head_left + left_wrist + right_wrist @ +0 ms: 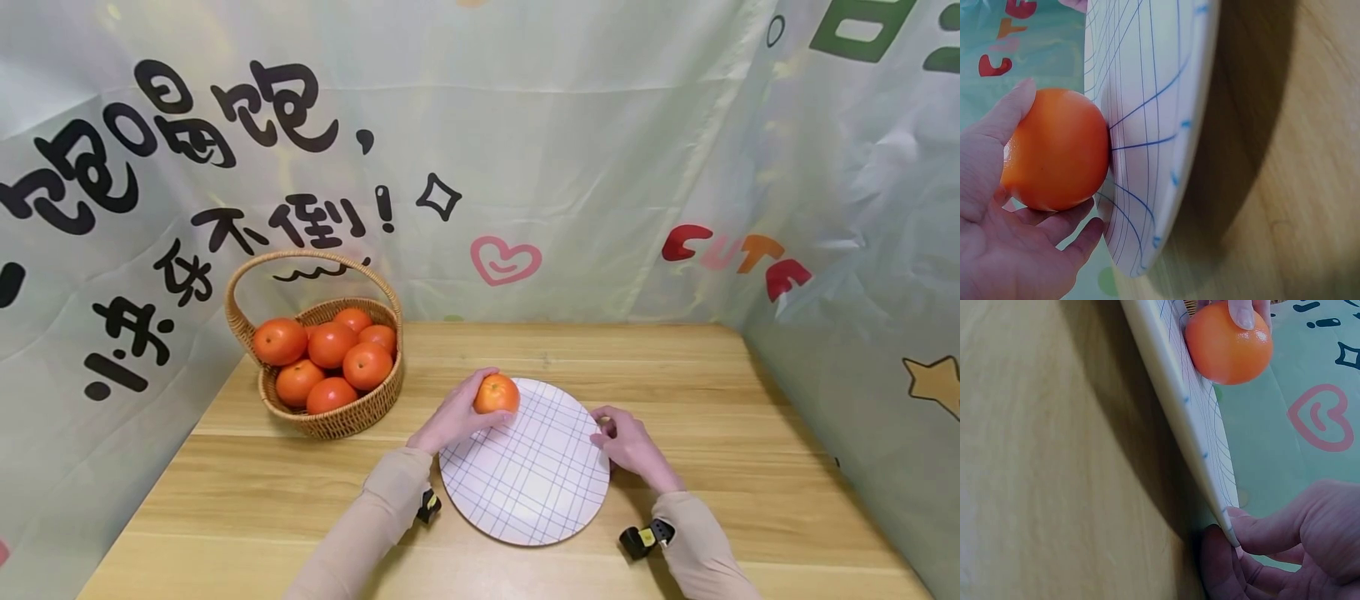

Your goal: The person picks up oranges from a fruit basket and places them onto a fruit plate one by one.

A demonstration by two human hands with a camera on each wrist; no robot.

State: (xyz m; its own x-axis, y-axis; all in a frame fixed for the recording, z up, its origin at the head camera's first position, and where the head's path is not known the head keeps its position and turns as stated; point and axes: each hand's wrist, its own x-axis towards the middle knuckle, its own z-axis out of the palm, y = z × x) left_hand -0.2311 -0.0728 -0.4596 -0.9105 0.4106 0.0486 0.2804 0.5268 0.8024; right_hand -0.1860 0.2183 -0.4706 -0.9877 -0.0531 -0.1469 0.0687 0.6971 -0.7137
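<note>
As seen from the head view, just above the far left rim of a round white plate with thin blue check lines [532, 479]: one glossy, round, orange-red fruit [497, 393]. Around it, the left hand [456, 412], half closed, with thumb and fingers on opposite sides. In the left wrist view, fruit apparently touching the plate's face. At the plate's right edge, the right hand [628, 440], nearly closed, in a pinch on the rim: thumb on top, fingers beneath. Below, a pale wood-grain table [750, 467]; plate midway between left and right edges, well short of the far edge. By the table's far left corner, apart from the plate, a round tan wicker basket with a tall arched handle [360, 417], full of similar orange-red fruits [332, 344]. On both arms, beige sleeves [360, 517]. Beyond the far edge, a pale green cloth backdrop [585, 150] with a smiling pink heart [506, 270].
</note>
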